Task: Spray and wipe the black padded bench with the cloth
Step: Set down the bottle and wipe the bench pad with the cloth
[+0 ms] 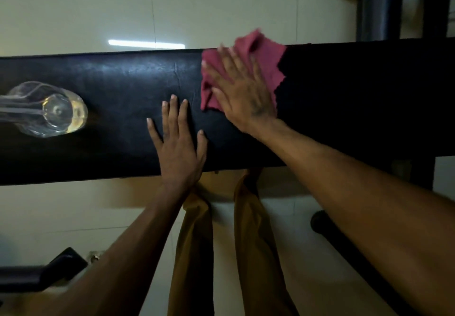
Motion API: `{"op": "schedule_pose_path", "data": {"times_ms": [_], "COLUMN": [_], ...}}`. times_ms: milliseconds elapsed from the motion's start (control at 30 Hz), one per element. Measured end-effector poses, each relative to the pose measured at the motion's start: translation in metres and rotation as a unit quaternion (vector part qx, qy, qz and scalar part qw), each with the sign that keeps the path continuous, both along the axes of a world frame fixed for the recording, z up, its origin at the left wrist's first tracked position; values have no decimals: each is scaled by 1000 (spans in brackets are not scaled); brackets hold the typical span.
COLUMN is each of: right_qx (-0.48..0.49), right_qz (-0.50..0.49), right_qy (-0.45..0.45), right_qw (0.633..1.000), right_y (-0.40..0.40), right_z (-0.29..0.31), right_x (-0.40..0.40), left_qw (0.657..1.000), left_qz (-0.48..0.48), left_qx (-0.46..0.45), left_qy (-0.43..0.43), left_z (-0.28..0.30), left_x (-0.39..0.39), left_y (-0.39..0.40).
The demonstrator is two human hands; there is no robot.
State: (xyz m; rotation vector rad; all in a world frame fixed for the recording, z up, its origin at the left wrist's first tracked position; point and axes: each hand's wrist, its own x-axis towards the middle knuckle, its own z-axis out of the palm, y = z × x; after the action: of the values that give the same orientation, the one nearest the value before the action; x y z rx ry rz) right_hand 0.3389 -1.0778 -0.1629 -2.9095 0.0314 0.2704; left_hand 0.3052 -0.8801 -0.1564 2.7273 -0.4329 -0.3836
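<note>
I'm pressing my right hand (242, 86) flat, fingers spread, on the cloth (256, 52) atop the bench (118, 89); it's blurred, probably mid-wipe. My left hand (178, 141) is lying open, grasping nothing, just beside the cloth. The bottle (53, 110) is sitting well left.

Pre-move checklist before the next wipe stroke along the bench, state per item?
1. Cloth under right hand, flat on the bench: ok.
2. Left hand braced flat on the pad, off the cloth: ok.
3. Spray bottle on the bench, apart from both hands: ok.
4. Pad to the right of the cloth free of objects: cannot tell, too dark.
5. Surface wet from spray: cannot tell.
</note>
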Motion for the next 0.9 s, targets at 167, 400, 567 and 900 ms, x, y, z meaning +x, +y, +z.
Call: {"op": "schedule_pose_path", "data": {"times_ms": [167,400,567,900], "right_qx": [-2,55,63,177], "right_qz": [-197,-38,-93,-285], "right_qy": [13,29,68,-58], "right_qw": [980,997,991,940], "right_y": [6,64,121,46], "right_z": [2,8,18,63], "right_x": [-6,-57,-76,-82], "left_qw": [999,997,997,986], "left_qz": [-11,16,-13,36], "left_qx": [-42,-69,-71,-131], "left_qy": [0,14,24,98], "left_z": [6,12,13,44], "left_x": [5,17,17,21], "left_y": [16,64,83,46]}}
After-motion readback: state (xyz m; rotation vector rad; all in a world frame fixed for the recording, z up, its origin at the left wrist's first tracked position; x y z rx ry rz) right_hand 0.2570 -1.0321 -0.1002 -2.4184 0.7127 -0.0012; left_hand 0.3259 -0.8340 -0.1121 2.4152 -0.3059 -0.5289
